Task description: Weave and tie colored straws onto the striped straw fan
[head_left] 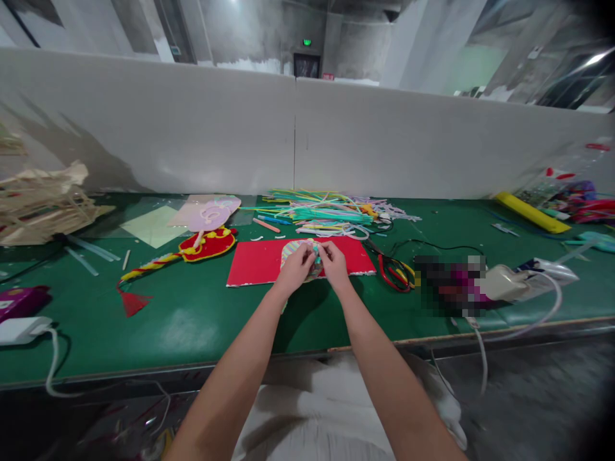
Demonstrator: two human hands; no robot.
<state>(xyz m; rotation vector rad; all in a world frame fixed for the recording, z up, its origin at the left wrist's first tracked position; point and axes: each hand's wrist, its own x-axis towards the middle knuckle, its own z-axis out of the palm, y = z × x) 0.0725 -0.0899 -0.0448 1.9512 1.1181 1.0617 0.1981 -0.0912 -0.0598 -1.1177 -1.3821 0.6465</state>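
My left hand (296,267) and my right hand (331,262) meet over a red sheet (254,262) on the green table (192,320). Both pinch a small round striped craft piece (292,251) made of pastel strips, held between the fingertips just above the sheet. The fingers of both hands are closed on it, and much of the piece is hidden behind them.
A heap of coloured strips (327,212) lies behind the red sheet. A red and yellow felt ornament (206,244) with a tassel lies left. Scissors with red handles (391,269) and cables lie right. A white glue gun (519,280) sits at right; a wooden model (38,205) stands far left.
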